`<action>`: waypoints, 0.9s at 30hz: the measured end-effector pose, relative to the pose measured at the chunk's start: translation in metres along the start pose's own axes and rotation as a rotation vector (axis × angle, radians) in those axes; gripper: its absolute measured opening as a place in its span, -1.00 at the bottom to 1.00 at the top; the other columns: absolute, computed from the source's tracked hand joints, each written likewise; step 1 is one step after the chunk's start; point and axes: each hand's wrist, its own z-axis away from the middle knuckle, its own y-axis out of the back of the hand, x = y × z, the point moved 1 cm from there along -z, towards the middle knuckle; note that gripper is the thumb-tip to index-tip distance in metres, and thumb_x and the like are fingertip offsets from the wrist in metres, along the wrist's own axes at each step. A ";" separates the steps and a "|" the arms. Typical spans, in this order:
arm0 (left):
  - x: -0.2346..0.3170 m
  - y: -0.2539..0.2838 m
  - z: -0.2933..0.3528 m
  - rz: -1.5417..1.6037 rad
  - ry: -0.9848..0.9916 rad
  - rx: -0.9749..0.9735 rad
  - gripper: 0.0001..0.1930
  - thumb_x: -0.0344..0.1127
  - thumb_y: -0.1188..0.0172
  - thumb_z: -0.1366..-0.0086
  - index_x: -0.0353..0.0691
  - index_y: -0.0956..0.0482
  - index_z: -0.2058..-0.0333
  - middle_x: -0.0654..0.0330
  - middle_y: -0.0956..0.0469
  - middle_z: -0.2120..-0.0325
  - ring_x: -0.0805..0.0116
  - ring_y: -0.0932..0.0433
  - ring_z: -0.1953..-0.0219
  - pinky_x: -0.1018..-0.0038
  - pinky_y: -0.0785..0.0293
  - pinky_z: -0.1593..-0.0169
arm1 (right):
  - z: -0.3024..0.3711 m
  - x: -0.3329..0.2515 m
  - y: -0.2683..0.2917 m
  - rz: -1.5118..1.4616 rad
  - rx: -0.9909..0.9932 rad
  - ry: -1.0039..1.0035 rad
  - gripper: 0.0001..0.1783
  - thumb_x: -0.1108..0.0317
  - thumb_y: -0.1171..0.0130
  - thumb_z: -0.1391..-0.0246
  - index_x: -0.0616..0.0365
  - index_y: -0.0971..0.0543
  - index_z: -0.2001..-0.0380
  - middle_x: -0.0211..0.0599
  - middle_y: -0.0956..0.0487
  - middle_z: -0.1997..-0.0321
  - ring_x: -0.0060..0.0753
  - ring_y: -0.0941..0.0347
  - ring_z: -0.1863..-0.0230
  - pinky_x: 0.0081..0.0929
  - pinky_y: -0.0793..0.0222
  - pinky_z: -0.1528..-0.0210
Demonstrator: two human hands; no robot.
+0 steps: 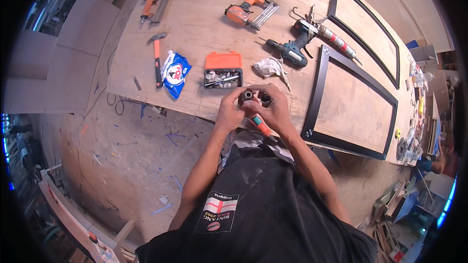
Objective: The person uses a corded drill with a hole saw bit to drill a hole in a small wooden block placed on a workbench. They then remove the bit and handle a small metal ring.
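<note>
My left hand (230, 111) and my right hand (274, 109) come together at the table's near edge. Both are closed around a tool with a round dark metal end (248, 95), which has a hole in its middle and faces up. Its body is mostly covered by my fingers, so I cannot make out its exact kind. Below my right hand an orange and teal part (262, 125) sticks out toward my body; whether it belongs to the same tool is unclear. Just beyond my left hand stands an open plastic box (223, 85) with an orange lid, holding small pieces and a pen-like rod.
A crumpled white rag (271, 67), a cordless drill (292, 51) and a caulking gun (339, 42) lie ahead right. Two orange nailers (241, 14) lie farther off. At left are a claw hammer (157, 58) and a blue-white packet (176, 75). Black frames (317, 92) cover the right side.
</note>
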 end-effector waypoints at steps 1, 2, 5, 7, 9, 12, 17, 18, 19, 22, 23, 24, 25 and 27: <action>0.000 0.001 -0.002 -0.026 -0.026 0.013 -0.60 -0.50 -0.39 -0.27 -0.33 -0.61 -0.08 0.11 -0.71 0.11 0.39 -0.67 0.03 0.42 -0.56 -0.11 | 0.000 0.003 0.004 -0.148 0.018 -0.082 -0.62 0.33 -0.40 -0.17 0.20 -0.64 -0.04 -0.29 -0.62 0.24 -0.42 -0.57 0.22 -0.41 -0.49 0.13; 0.000 0.000 -0.004 -0.051 -0.052 0.025 -0.60 -0.49 -0.39 -0.27 -0.33 -0.60 -0.09 0.10 -0.71 0.10 0.40 -0.66 0.01 0.42 -0.56 -0.12 | 0.000 0.008 0.009 -0.296 0.034 -0.164 -0.59 0.31 -0.35 -0.24 0.20 -0.59 -0.11 -0.34 -0.61 0.24 -0.47 -0.56 0.18 -0.45 -0.49 0.10; 0.002 -0.002 -0.002 -0.046 -0.050 0.041 -0.60 -0.47 -0.41 -0.28 -0.32 -0.60 -0.09 0.08 -0.71 0.08 0.39 -0.66 0.00 0.41 -0.57 -0.11 | -0.003 0.006 0.018 -0.561 0.062 -0.261 -0.53 0.26 -0.17 -0.41 0.22 -0.43 -0.27 -0.35 -0.62 0.12 -0.51 -0.57 0.08 -0.49 -0.47 -0.03; 0.003 -0.003 -0.003 -0.035 -0.042 0.052 -0.60 -0.47 -0.41 -0.28 -0.31 -0.61 -0.09 0.09 -0.70 0.09 0.39 -0.66 0.02 0.41 -0.58 -0.10 | -0.013 -0.016 0.031 -0.506 -0.029 -0.213 -0.54 0.31 -0.07 -0.50 0.25 -0.33 -0.34 -0.19 -0.59 -0.16 -0.39 -0.59 -0.12 -0.41 -0.46 -0.24; 0.004 -0.004 -0.003 -0.040 -0.042 0.070 -0.60 -0.49 -0.41 -0.28 -0.30 -0.60 -0.09 0.10 -0.70 0.12 0.41 -0.65 0.04 0.42 -0.58 -0.08 | -0.020 -0.016 0.025 -0.458 -0.074 -0.088 -0.54 0.37 -0.09 -0.48 0.27 -0.33 -0.34 -0.13 -0.54 -0.26 -0.32 -0.58 -0.20 -0.36 -0.44 -0.30; 0.000 -0.006 -0.003 0.006 -0.076 0.082 -0.58 -0.52 -0.40 -0.27 -0.30 -0.59 -0.11 0.15 -0.69 0.16 0.44 -0.65 0.08 0.44 -0.59 -0.04 | -0.026 -0.015 0.015 -0.385 -0.120 0.015 -0.54 0.46 -0.12 -0.45 0.28 -0.33 -0.33 -0.09 -0.48 -0.31 -0.22 -0.53 -0.31 -0.29 -0.42 -0.37; -0.003 -0.006 -0.003 0.031 -0.042 0.069 -0.55 -0.53 -0.42 -0.25 -0.30 -0.57 -0.11 0.25 -0.66 0.21 0.51 -0.62 0.20 0.48 -0.58 0.10 | -0.027 0.002 0.002 -0.324 -0.109 0.088 -0.58 0.47 -0.10 -0.45 0.29 -0.35 -0.29 -0.10 -0.45 -0.30 -0.22 -0.53 -0.30 -0.29 -0.45 -0.34; -0.002 -0.006 -0.003 0.019 -0.054 0.071 -0.56 -0.52 -0.43 -0.26 -0.31 -0.57 -0.11 0.26 -0.66 0.21 0.53 -0.61 0.22 0.48 -0.58 0.13 | -0.027 0.003 0.003 -0.243 -0.105 0.115 -0.58 0.50 -0.12 -0.43 0.29 -0.36 -0.28 -0.09 -0.45 -0.28 -0.21 -0.54 -0.29 -0.29 -0.46 -0.32; -0.003 -0.006 -0.003 0.029 -0.042 0.079 -0.56 -0.52 -0.43 -0.26 -0.30 -0.58 -0.11 0.27 -0.65 0.22 0.54 -0.58 0.25 0.49 -0.56 0.16 | -0.027 0.004 0.003 -0.162 -0.100 0.142 -0.58 0.52 -0.13 -0.41 0.29 -0.37 -0.27 -0.08 -0.46 -0.26 -0.21 -0.55 -0.27 -0.30 -0.47 -0.31; -0.007 -0.007 -0.002 0.063 0.018 0.084 -0.56 -0.47 -0.43 -0.28 -0.31 -0.57 -0.12 0.25 -0.66 0.22 0.55 -0.57 0.26 0.50 -0.55 0.16 | -0.028 -0.007 0.003 -0.034 -0.083 0.240 -0.57 0.59 -0.22 -0.26 0.24 -0.48 -0.18 -0.07 -0.51 -0.14 -0.09 -0.56 -0.15 -0.22 -0.48 -0.22; -0.009 -0.006 -0.002 0.073 0.055 0.076 -0.55 -0.43 -0.43 -0.30 -0.32 -0.57 -0.14 0.22 -0.67 0.19 0.53 -0.59 0.22 0.49 -0.57 0.12 | -0.029 -0.013 0.004 -0.011 -0.077 0.275 -0.57 0.61 -0.26 -0.19 0.22 -0.53 -0.14 -0.06 -0.53 -0.09 -0.04 -0.56 -0.09 -0.18 -0.47 -0.18; -0.009 -0.005 -0.002 0.082 0.093 0.067 -0.54 -0.39 -0.43 -0.31 -0.32 -0.57 -0.15 0.18 -0.69 0.16 0.51 -0.62 0.17 0.48 -0.59 0.07 | -0.030 -0.016 0.005 0.017 -0.104 0.271 -0.55 0.62 -0.28 -0.17 0.21 -0.53 -0.14 -0.08 -0.54 -0.09 -0.05 -0.56 -0.10 -0.19 -0.49 -0.17; -0.008 -0.006 -0.002 0.075 0.087 0.067 -0.54 -0.39 -0.43 -0.31 -0.32 -0.57 -0.15 0.19 -0.69 0.17 0.52 -0.62 0.18 0.49 -0.59 0.09 | -0.031 -0.019 0.008 0.045 -0.131 0.267 -0.53 0.63 -0.29 -0.15 0.20 -0.54 -0.14 -0.10 -0.54 -0.09 -0.05 -0.57 -0.10 -0.20 -0.51 -0.16; -0.006 -0.007 -0.003 0.061 0.076 0.066 -0.55 -0.39 -0.43 -0.31 -0.31 -0.57 -0.15 0.21 -0.69 0.18 0.55 -0.61 0.19 0.50 -0.58 0.11 | -0.032 -0.021 0.012 0.076 -0.169 0.257 -0.51 0.64 -0.30 -0.14 0.18 -0.53 -0.15 -0.12 -0.55 -0.10 -0.09 -0.58 -0.11 -0.25 -0.56 -0.12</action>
